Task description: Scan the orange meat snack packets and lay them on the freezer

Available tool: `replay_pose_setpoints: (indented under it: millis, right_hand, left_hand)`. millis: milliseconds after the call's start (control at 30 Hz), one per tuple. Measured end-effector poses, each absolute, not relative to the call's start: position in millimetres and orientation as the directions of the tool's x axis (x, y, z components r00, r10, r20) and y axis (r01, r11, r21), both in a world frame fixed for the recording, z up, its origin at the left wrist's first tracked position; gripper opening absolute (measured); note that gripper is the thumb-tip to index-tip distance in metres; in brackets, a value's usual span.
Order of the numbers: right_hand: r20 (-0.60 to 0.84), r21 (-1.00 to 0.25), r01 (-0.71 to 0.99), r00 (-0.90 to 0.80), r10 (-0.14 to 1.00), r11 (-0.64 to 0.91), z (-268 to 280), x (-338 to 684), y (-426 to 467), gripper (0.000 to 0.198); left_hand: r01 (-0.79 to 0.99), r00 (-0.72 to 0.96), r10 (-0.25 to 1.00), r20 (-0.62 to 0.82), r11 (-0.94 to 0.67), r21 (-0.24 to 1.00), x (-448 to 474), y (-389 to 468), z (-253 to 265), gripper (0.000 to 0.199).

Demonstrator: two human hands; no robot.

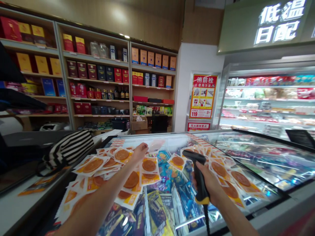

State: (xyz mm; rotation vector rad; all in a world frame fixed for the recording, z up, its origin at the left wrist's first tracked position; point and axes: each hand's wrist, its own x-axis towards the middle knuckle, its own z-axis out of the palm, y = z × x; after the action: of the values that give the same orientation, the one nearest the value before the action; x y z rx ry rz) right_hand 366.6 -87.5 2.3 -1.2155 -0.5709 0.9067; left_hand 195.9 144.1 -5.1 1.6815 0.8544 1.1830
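My left hand point(140, 151) reaches out over the freezer's glass top with its fingers closed at the edge of a pale, thin packet point(157, 145), which is faint and partly see-through. Flat packets with a round orange-brown disc point(123, 154) lie in a heap around and under my left arm. In my right hand point(209, 183) is a black and yellow barcode scanner point(201, 180), its head tilted left and its cable hanging down. A single disc packet point(177, 161) rests on the glass between my hands. More packets point(240, 178) are spread right of the scanner.
Under the freezer's glass point(169, 190) several colourful frozen goods show. A black-and-white striped bag point(71, 147) sits on the counter at the left. Shelves of boxed goods point(105, 73) line the back wall, and a lit chiller point(268, 98) stands at the right.
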Motion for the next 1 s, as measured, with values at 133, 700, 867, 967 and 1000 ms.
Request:
replay_pose_setpoints:
  millis: [133, 700, 867, 967, 1000]
  right_hand:
    - [-0.118, -0.95, -0.303, 0.582, 0.805, 0.08, 1.2, 371.3, -88.5, 0.025]
    - [-0.17, -0.946, -0.32, 0.611, 0.773, 0.045, -6.6, 383.7, -94.9, 0.027]
    - [-0.158, -0.958, -0.284, 0.641, 0.751, 0.041, -8.3, 394.0, -98.5, 0.03]
    - [-0.153, -0.96, -0.274, 0.669, 0.728, 0.05, -10.6, 401.4, -100.8, 0.03]
    - [-0.149, -0.961, -0.272, 0.675, 0.723, 0.055, -11.7, 403.7, -101.7, 0.029]
  left_hand:
    - [0.133, 0.372, 0.825, 0.426, -0.501, 0.855, 150.9, 137.0, -11.2, 0.005]
    - [0.672, 0.61, 0.657, 0.444, -0.725, 0.15, 142.2, 108.5, 1.0, 0.034]
    - [0.541, 0.773, 0.492, 0.4, -0.841, -0.01, 229.2, 85.9, -1.8, 0.029]
    - [0.461, 0.85, 0.387, 0.358, -0.875, -0.146, 272.4, 77.9, -15.7, 0.027]
    - [0.451, 0.861, 0.374, 0.345, -0.874, -0.179, 282.5, 77.8, -21.1, 0.025]
